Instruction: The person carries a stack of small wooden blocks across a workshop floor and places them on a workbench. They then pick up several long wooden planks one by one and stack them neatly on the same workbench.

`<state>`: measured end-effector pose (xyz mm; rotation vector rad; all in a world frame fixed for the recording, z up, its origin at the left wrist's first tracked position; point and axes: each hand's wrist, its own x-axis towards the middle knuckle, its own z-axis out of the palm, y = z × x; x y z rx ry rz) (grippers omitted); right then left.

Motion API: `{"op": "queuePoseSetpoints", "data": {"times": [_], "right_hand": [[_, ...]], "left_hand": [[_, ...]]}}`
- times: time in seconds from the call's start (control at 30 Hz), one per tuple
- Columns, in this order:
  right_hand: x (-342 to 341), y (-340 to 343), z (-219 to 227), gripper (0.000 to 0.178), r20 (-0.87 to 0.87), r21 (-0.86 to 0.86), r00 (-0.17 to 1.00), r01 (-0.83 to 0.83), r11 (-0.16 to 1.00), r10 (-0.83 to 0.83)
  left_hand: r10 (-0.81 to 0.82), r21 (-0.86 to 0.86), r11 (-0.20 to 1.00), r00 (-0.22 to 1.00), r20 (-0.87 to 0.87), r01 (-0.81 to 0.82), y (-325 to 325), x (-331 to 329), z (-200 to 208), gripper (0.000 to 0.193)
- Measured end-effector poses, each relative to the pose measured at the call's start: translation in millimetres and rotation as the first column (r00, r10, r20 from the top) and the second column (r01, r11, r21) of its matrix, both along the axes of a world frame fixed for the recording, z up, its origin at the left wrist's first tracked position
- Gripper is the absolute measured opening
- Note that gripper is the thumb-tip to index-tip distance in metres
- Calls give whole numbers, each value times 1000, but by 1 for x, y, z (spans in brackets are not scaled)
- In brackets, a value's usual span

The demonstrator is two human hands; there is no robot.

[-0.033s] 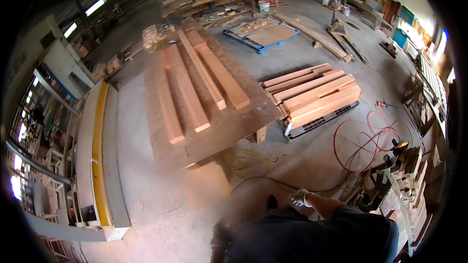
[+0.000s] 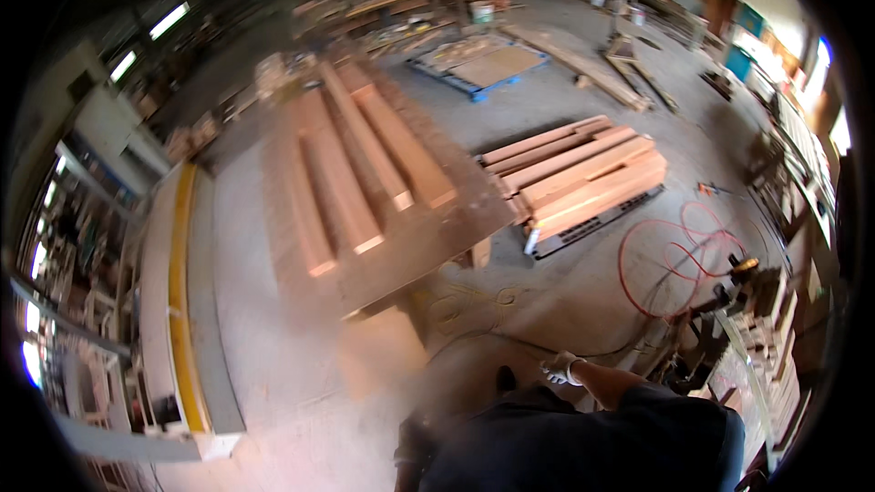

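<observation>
My right hand (image 2: 561, 368) hangs low in front of my dark shirt, in a pale work glove. Its fingers are loosely bent and a little apart, and I see nothing in them. A dark shoe (image 2: 506, 379) shows just left of it on the concrete. My left arm is a blurred dark shape at the lower edge, and its hand does not show. Ahead to the left, several long reddish wood beams (image 2: 342, 173) lie lengthwise on a brown tabletop (image 2: 419, 260). Right of that table, a stack of similar beams (image 2: 583, 173) rests on a black pallet (image 2: 597, 223).
A red hose (image 2: 629, 278) lies coiled on the floor at right, near piled wood pieces (image 2: 761, 369). A yellow cord (image 2: 447, 310) and a dark hose (image 2: 497, 333) cross the floor ahead. At left runs a yellow-edged machine (image 2: 185, 301). Farther off sits a blue pallet (image 2: 478, 91) bearing boards.
The view has shifted slightly, so the table, beams and stack sit a little farther left. My right hand keeps the same place and pose.
</observation>
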<state>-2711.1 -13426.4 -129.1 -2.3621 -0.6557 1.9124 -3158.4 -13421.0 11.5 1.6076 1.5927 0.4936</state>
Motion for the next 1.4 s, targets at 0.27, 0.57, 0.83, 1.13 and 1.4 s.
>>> {"op": "queuePoseSetpoints", "data": {"times": [0.27,0.57,0.83,1.13,1.4], "right_hand": [[78,-17,37,55,-37,-70,979,200,977,-203],[62,-63,24,41,108,13,934,342,940,-341],[4,-45,-9,44,-28,-80,885,461,884,-464],[-59,29,20,40,71,114,989,123,986,-132],[-83,68,60,36,-122,-90,992,-19,996,8]], "left_hand": [[-91,-69,994,993,-77,85,28,73,32,54],[-257,81,961,963,-76,263,64,79,9,49],[-80,2,997,996,-31,80,69,7,-17,49],[440,-583,765,883,163,-274,4,-138,-122,37],[612,-766,566,778,142,-305,-134,-240,-229,25]]}}
